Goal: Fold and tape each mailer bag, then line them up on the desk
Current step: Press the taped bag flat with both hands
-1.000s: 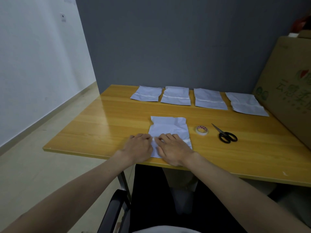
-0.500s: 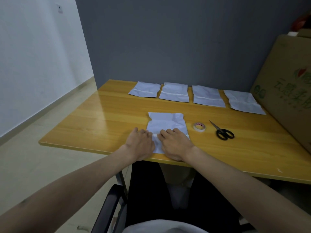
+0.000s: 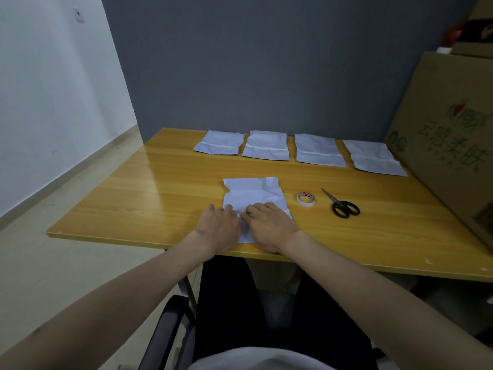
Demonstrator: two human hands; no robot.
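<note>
Fingers of both hands lie flat and close together on the near end of the bag [image 3: 253, 193], which sits at the desk's [image 3: 138, 198] front edge; left hand [image 3: 217, 228] and right hand [image 3: 269, 227] almost touch. To crease well, I'd press outward from the middle (wrinkles look stubborn). Tape [image 3: 306, 199] and scissors [image 3: 342, 206] wait beside. No containers except the box [image 3: 450, 134]; its contents are hidden.
</note>
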